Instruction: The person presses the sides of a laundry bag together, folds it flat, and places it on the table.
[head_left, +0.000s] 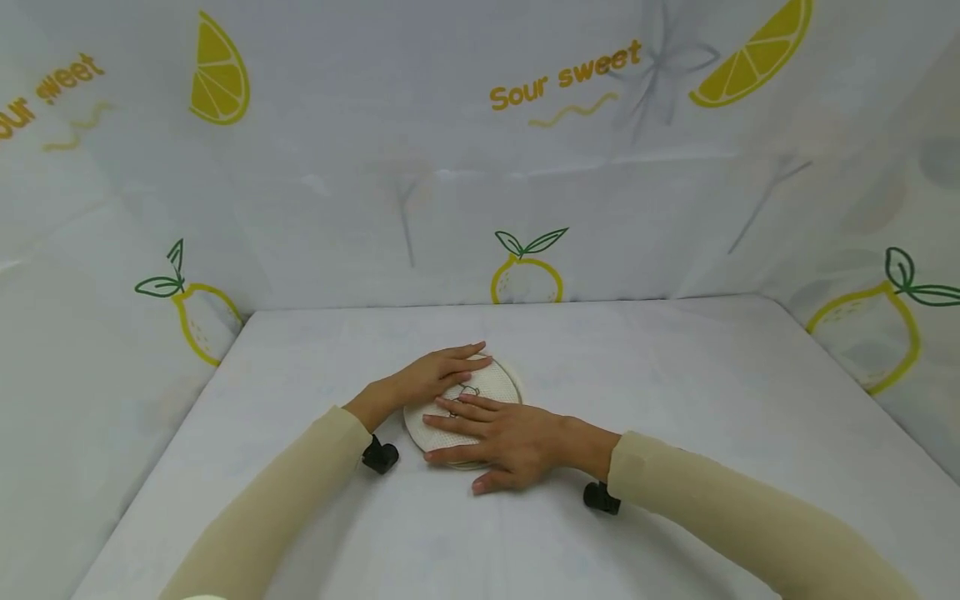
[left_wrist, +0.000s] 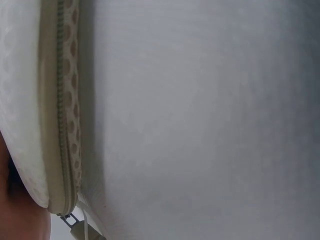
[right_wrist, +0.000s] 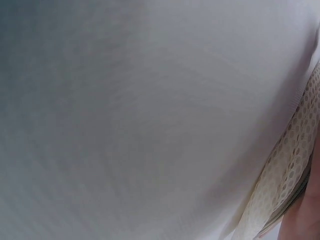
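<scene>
A round, white mesh laundry bag with a small line drawing on top lies low on the table. My left hand rests on its upper left part, fingers extended across it. Over the lower right part my right hand lies with fingers spread and thumb out to the side. In the left wrist view, a zipper runs along the bag's side, with a zipper pull at the bottom. The right wrist view catches the honeycomb mesh side beside my fingers. My hands cover much of the bag.
A white cloth covers the table. Behind it hangs a white curtain printed with lemons and lettering, which also closes off both sides. Small black wrist devices sit under both forearms.
</scene>
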